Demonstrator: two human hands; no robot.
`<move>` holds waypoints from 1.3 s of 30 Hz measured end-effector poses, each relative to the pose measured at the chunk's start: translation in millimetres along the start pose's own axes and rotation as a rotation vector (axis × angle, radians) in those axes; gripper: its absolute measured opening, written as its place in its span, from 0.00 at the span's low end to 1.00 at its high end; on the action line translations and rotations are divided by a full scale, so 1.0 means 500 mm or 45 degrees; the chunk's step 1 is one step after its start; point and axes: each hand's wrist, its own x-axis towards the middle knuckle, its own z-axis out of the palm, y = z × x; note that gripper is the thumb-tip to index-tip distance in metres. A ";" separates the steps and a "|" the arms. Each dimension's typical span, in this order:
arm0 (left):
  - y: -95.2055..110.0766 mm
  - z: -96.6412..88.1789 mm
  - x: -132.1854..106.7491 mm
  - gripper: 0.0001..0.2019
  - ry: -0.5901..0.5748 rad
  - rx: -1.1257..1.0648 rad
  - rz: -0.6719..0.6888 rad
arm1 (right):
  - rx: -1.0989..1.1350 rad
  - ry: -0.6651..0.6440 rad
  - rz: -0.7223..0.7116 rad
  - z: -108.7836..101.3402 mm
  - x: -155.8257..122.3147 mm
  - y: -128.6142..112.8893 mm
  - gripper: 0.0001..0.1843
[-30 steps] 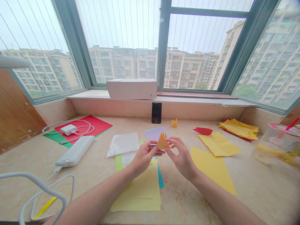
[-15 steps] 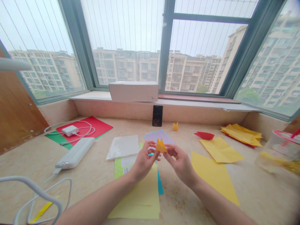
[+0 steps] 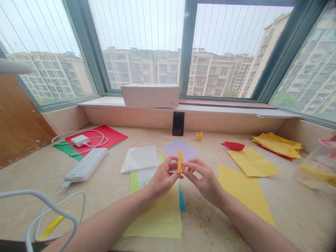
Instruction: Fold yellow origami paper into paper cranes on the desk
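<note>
Both my hands hold a small folded orange paper piece above the counter, seen edge-on. My left hand pinches it from the left with thumb and fingers. My right hand pinches it from the right with its fingertips. Under my hands lies a stack of coloured sheets: a pale yellow sheet, a teal sheet and a lilac sheet. A tiny finished orange paper figure stands farther back near the wall.
Yellow sheets and a red folded piece lie to the right, with a clear plastic cup at the far right. To the left are a white power bank, a charger with cable on red paper, a black phone and a white box.
The orange paper piece has been turned from showing its flat face to edge-on, and my hands have closed in around it. The camera view shifted slightly.
</note>
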 end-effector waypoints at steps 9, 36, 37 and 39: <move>0.004 -0.012 -0.009 0.15 -0.178 0.028 0.053 | -0.085 0.038 -0.076 -0.009 0.001 0.005 0.09; 0.009 -0.005 0.003 0.16 -0.017 0.132 0.077 | 0.157 -0.014 0.277 -0.007 -0.003 -0.021 0.15; 0.007 -0.007 0.003 0.16 -0.022 0.135 0.079 | 0.161 -0.009 0.275 -0.008 -0.003 -0.020 0.15; 0.005 -0.008 0.003 0.15 -0.028 0.157 0.070 | 0.174 -0.013 0.282 -0.009 -0.003 -0.019 0.18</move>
